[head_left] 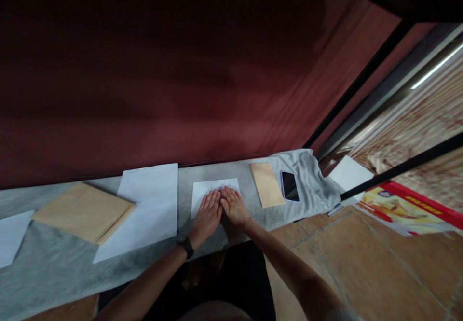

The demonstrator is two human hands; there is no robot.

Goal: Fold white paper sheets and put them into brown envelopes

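Your 2 bare forearms (pixel 284 253), 1 dark watch (pixel 185 245)
It circles your left wrist (pixel 196 239); your trousers (pixel 248 277) are black, your right sleeve (pixel 342 315) greyish.

The left forearm (pixel 152 282) slants up from the lower left and the right forearm (pixel 289 263) from the lower right, both bare and converging ahead of the body. The left hand (pixel 207 211) and right hand (pixel 234 208) lie side by side, palms down and flattened, their inner edges so close that they seem to touch. The left fingers (pixel 209 198) point forward and somewhat rightward, the right fingers (pixel 229 193) forward and leftward. The left wrist (pixel 196 238) and right wrist (pixel 248 224) sit farther apart than the fingertips.
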